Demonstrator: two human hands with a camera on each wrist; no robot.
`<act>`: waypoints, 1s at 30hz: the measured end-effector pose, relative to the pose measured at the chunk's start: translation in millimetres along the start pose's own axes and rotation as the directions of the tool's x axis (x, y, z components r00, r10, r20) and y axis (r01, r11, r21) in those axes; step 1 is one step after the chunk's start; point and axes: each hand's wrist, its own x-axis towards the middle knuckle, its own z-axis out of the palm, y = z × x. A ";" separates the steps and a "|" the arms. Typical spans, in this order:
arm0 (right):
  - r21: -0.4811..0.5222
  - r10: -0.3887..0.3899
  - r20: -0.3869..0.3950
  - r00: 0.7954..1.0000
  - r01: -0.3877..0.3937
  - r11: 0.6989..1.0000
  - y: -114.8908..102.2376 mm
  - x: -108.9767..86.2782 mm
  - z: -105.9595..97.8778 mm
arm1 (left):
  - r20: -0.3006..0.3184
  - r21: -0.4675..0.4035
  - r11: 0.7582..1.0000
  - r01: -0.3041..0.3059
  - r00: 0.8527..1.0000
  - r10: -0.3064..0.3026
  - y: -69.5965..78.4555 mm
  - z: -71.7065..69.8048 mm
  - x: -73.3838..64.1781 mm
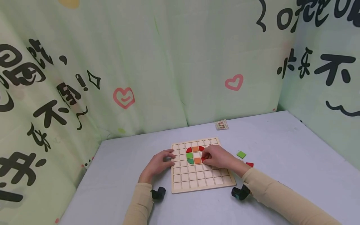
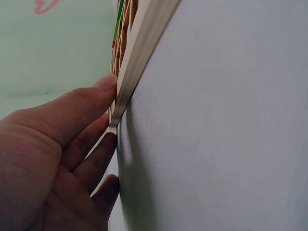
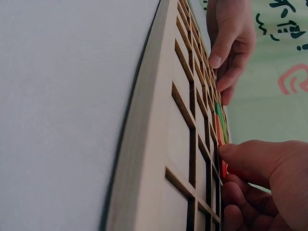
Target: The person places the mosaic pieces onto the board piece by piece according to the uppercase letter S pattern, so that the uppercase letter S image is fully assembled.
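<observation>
A wooden grid board (image 1: pixel 194 178) lies on the table, a ring of coloured tiles set in its cells. Red corner tiles with curved edges, orange squares (image 1: pixel 197 160), a light green square (image 1: pixel 189 155) and a rounded green tile (image 1: pixel 190 161) make up the ring. My left hand (image 1: pixel 160 162) rests thumb and fingertips along the board's left edge. At the ring's near right corner, my right hand (image 1: pixel 217 157) pinches a red tile (image 3: pixel 223 166) against the grid; fingers partly hide it. In the right wrist view, the thumb presses on this tile.
Right of the board lie a loose green square (image 1: pixel 241 154) and a loose red tile (image 1: pixel 249 164), partly behind the right forearm. A small patterned card (image 1: pixel 221 125) sits near the table's back edge. Printed curtains (image 1: pixel 174 62) stand behind and at both sides.
</observation>
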 end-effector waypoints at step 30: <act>-0.006 0.263 -0.037 0.964 -0.263 0.965 75.1 -72.2 -66.6 | 0.012 -0.001 1.000 -0.012 1.000 0.012 -1.1 -1.6 -0.7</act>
